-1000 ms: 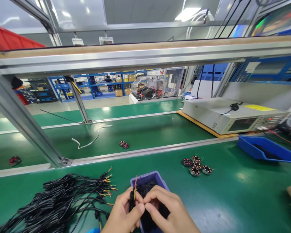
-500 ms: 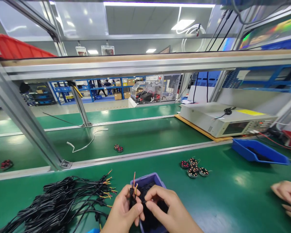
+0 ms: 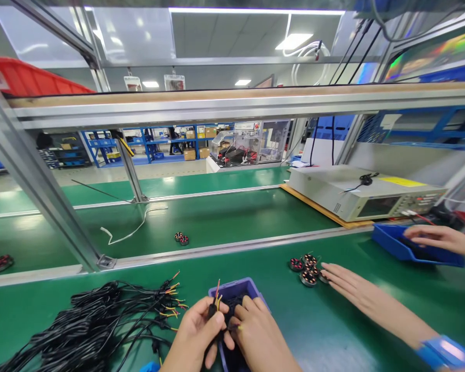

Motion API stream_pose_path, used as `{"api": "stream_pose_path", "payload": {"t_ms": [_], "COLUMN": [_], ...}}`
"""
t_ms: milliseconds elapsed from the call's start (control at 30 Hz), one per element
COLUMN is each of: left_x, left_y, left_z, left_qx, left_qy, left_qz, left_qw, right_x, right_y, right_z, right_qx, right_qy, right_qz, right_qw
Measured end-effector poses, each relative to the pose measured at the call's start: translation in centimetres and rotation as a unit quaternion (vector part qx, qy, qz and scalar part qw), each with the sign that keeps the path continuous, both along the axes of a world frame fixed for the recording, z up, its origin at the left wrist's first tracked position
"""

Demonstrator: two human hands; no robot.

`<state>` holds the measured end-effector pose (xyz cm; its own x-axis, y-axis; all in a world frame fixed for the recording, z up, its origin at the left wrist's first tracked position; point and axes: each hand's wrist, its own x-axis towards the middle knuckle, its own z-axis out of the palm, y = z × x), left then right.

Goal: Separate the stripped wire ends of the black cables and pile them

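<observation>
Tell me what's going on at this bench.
The person's left hand holds a black cable with red and yellow wire ends. The right hand is over the purple bin; its grip is hidden. A cable pile lies to the left. At right, one co-worker's hand is by the round coils, another at the blue tray.

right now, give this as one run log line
left hand: holding black cable; right hand: at purple bin; co-worker's hands: at round parts, blue bin
</observation>
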<state>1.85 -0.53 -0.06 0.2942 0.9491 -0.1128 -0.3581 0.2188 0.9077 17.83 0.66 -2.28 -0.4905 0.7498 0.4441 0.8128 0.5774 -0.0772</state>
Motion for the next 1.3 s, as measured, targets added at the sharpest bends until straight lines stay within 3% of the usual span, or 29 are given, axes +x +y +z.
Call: {"api": "stream_pose_path", "payload": {"t_ms": [400, 600, 733, 900, 1000, 1133, 1300], "left_x": [0.1, -0.1, -0.1, -0.3, -0.4, -0.4, -0.4], "left_y": [0.0, 0.0, 0.1, 0.0, 0.1, 0.2, 0.3], "left_z": [1.2, 1.6, 1.6, 1.5, 1.3, 1.0, 0.8], "left_qx": [-0.065, -0.06, -0.053, -0.04, -0.025, -0.022, -0.025], "left_qy": [-0.021, -0.018, -0.013, 0.02, 0.031, 0.044, 0.049], "left_qz": [0.008, -0.018, -0.02, -0.073, -0.09, -0.089, -0.079], "left_qw": [0.998, 0.998, 0.998, 0.996, 0.995, 0.995, 0.995], "right_x": [-0.3, -0.6, -0.2, 1.2, 1.7, 1.8, 2.0], "right_y": [-0.3, -0.3, -0.4, -0.8, -1.0, -1.3, -1.6], "right_z": [0.0, -0.2, 0.8, 3.3, 4.5, 5.1, 5.2], "right_qx": [-0.015, -0.025, -0.035, -0.094, -0.089, -0.073, -0.09], "right_qy": [-0.001, 0.007, 0.026, 0.151, 0.207, 0.263, 0.33], "right_qz": [0.002, -0.006, -0.01, 0.021, 0.072, 0.138, 0.118], "right_qw": [1.0, 1.0, 0.999, 0.984, 0.972, 0.952, 0.932]}}
